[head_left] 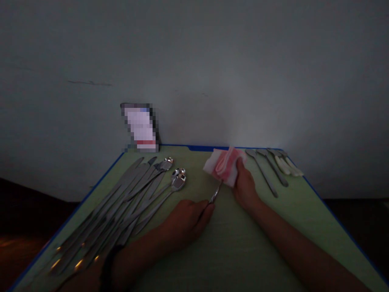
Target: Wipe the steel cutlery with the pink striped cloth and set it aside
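Note:
My left hand is closed around the handle of a piece of metal cutlery. Its far end is hidden inside a folded pink and white cloth, so I cannot tell whether it is a spoon or a fork. My right hand grips that cloth from the right side, around the covered end. To the left of my hands lie several spoons and several table knives, their handles toward me. At the right, beyond my right hand, more metal cutlery rests, some with white handles.
The green tabletop has a blue edge. A phone, its screen lit and blurred out, leans against the grey wall at the back left. The light is dim.

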{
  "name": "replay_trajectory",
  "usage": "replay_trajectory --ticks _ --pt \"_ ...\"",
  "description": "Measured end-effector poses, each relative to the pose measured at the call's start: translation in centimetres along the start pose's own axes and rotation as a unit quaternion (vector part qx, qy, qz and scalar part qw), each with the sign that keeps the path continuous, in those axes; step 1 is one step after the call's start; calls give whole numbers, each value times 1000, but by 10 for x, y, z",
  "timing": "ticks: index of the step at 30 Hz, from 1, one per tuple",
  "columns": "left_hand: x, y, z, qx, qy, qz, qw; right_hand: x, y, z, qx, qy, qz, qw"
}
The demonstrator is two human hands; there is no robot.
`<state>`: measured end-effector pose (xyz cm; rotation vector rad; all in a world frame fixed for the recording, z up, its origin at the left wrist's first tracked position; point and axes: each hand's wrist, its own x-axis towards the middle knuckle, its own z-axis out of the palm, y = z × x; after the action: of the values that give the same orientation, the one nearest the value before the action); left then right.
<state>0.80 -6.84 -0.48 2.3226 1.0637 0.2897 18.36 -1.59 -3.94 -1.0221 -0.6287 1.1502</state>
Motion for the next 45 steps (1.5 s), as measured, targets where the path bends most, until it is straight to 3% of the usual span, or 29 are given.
replay_trajectory --ticks 2,6,12,19,24,29,33,38,45 --pt "0 0 0 -3 5 -6 1000 3 -2 3 82 12 12 996" --pt "1 -2 0 -52 21 -27 998 3 -11 5 148 -54 38 987" --pt "5 -2 -3 -105 43 -62 992 1 -14 -3 111 -104 91 984" --pt "2 -2 1 -20 31 -25 999 -3 -7 -1 6 -144 32 989" --pt "0 -5 7 71 18 2 997 -5 -4 -2 -45 -136 -10 990" --pt "1 -4 10 160 0 10 987 -4 -4 -3 -55 -93 8 994" --pt "1 -2 9 167 -6 9 986 -3 -8 1 -28 -73 28 997" --pt "1 -1 7 166 -13 8 986 -1 -11 3 46 -103 31 993" --pt "0 -2 9 176 -11 17 984 1 -10 -4 40 -109 65 991"
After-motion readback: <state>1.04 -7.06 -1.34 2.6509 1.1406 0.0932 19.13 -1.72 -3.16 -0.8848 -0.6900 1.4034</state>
